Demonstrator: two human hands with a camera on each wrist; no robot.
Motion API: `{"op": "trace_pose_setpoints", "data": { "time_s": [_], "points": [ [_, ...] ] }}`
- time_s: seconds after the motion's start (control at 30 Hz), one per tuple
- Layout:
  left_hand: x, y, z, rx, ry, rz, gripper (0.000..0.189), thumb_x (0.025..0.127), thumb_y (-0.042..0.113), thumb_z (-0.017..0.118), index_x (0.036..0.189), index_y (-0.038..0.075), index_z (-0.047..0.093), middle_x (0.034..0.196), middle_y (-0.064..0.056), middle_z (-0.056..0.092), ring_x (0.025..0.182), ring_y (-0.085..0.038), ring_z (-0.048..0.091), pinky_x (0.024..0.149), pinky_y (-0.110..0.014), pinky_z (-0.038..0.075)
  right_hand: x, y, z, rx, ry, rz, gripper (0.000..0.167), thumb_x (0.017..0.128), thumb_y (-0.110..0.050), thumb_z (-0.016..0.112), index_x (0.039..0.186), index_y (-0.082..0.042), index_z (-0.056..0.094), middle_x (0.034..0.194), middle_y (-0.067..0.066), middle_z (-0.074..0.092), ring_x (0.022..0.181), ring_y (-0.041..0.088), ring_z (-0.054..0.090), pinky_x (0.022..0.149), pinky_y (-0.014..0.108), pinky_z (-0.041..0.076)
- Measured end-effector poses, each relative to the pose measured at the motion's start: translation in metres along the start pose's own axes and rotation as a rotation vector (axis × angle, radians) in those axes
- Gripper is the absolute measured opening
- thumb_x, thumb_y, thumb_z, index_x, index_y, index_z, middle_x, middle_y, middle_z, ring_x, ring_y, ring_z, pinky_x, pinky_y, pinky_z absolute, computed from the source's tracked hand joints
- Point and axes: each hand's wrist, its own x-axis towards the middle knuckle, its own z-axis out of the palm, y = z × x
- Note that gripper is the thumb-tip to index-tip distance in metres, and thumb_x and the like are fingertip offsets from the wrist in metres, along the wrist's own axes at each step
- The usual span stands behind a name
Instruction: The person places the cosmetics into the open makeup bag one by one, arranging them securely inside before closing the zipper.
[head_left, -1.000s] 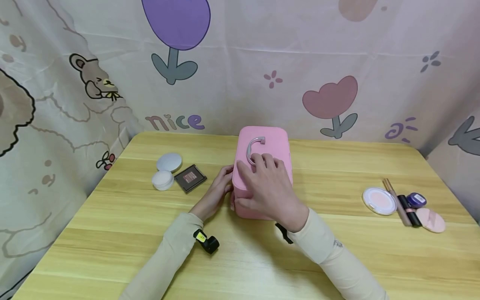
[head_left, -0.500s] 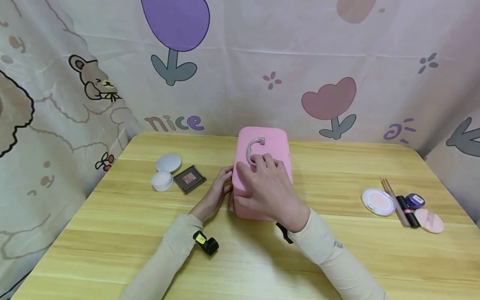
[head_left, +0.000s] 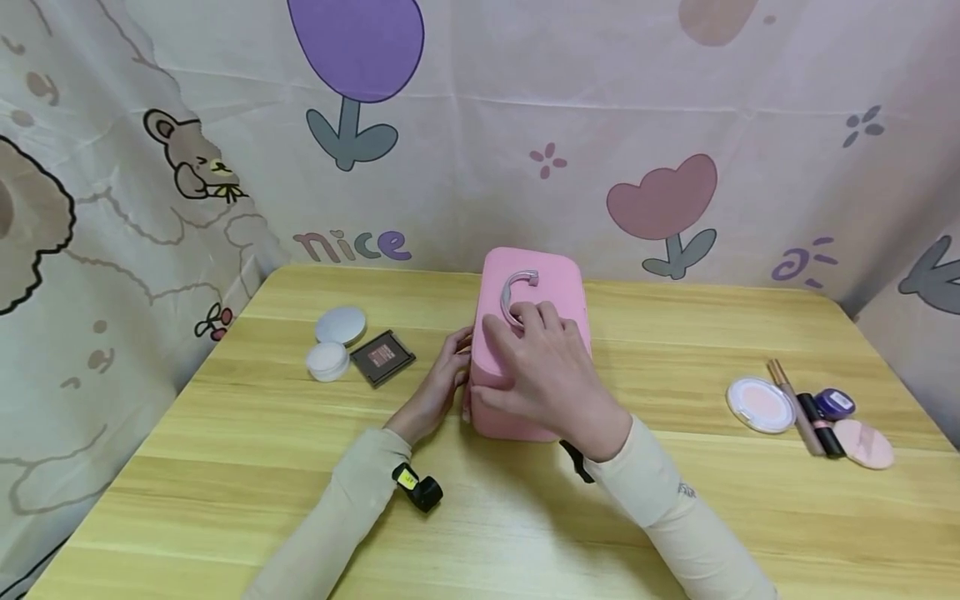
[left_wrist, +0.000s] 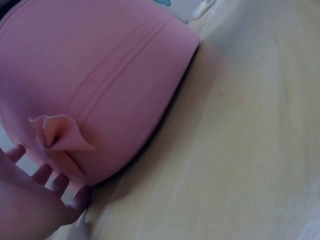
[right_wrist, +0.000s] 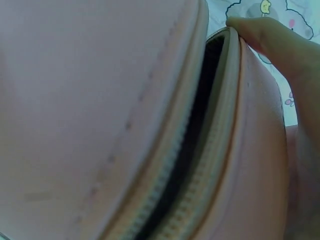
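Observation:
A pink makeup case (head_left: 502, 421) stands upright in mid-table, a curved grey handle (head_left: 507, 300) on its lid. My right hand (head_left: 551, 375) holds the lid from above, fingers bent over its top beside the handle and thumb down at the front. In the right wrist view the thumb (right_wrist: 270, 40) touches the lid's edge. A dark gap shows between the parted zipper teeth (right_wrist: 190, 200). The left hand (head_left: 435, 383) lies against the case's left side. In the left wrist view its fingertips (left_wrist: 60, 185) are beside a pink bow (left_wrist: 60, 135) near the case's base.
To the left lie a silver round compact (head_left: 341, 325), a white round jar (head_left: 327, 362) and a dark square palette (head_left: 383, 358). At right are a blush compact (head_left: 761, 406), cosmetic tubes (head_left: 821, 425), a purple jar (head_left: 835, 404) and a pink puff (head_left: 864, 443). A printed curtain (head_left: 465, 167) hangs behind.
The case's lid and my right hand have shifted slightly right, and the lid's back edge appears a little higher. The left hand stays at the side, and the cosmetics lie as before.

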Motion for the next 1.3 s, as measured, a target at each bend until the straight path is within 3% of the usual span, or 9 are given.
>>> {"op": "trace_pose_setpoints", "data": {
  "time_s": [0.2,0.37,0.57,0.87,1.1,1.3],
  "points": [
    [-0.001,0.000,0.001,0.030,0.004,0.010,0.064,0.091,0.020,0.038,0.149,0.000,0.019,0.151,-0.022,0.020,0.138,-0.033,0.022,0.109,-0.049,0.022,0.001,0.007,-0.006,0.067,0.021,0.023,0.066,0.068,-0.052,0.076,0.115,-0.009,0.058,0.107,0.018,0.053,0.087,0.033,0.048,0.055,0.043,0.043],
    [-0.001,-0.001,0.001,0.055,0.005,0.025,0.063,0.091,0.020,0.036,0.148,-0.001,0.019,0.152,-0.022,0.021,0.138,-0.034,0.023,0.109,-0.050,0.023,-0.001,0.016,-0.012,0.160,0.086,0.018,0.062,0.069,-0.047,0.079,0.112,-0.007,0.058,0.101,0.018,0.051,0.085,0.032,0.048,0.059,0.042,0.044],
    [-0.002,0.000,0.003,0.077,0.017,0.024,0.066,0.090,0.024,0.034,0.149,0.000,0.018,0.152,-0.021,0.020,0.137,-0.033,0.024,0.108,-0.049,0.023,-0.005,0.022,-0.017,0.238,0.115,0.041,0.068,0.068,-0.043,0.082,0.120,-0.008,0.056,0.100,0.016,0.049,0.086,0.028,0.046,0.057,0.038,0.044],
    [-0.002,0.001,0.005,0.083,0.001,0.014,0.066,0.091,0.026,0.032,0.149,0.000,0.016,0.153,-0.021,0.016,0.139,-0.034,0.020,0.111,-0.050,0.018,-0.017,0.029,-0.027,0.334,0.130,0.165,0.075,0.068,-0.037,0.085,0.129,-0.006,0.053,0.112,0.017,0.048,0.093,0.029,0.051,0.068,0.041,0.050],
    [-0.002,0.003,0.007,0.069,0.014,0.013,0.067,0.090,0.025,0.031,0.149,-0.002,0.014,0.153,-0.022,0.015,0.140,-0.036,0.018,0.111,-0.050,0.016,-0.027,0.042,-0.041,0.457,0.068,0.302,0.077,0.074,-0.028,0.081,0.138,-0.009,0.044,0.112,0.015,0.045,0.094,0.030,0.055,0.075,0.045,0.050],
    [-0.003,0.003,0.008,0.068,0.013,0.012,0.068,0.089,0.026,0.031,0.149,-0.001,0.014,0.153,-0.021,0.015,0.140,-0.034,0.017,0.111,-0.049,0.016,-0.036,0.054,-0.047,0.521,0.068,0.331,0.073,0.079,-0.020,0.076,0.140,-0.004,0.038,0.110,0.014,0.046,0.099,0.028,0.052,0.079,0.045,0.048]
  ]
}}
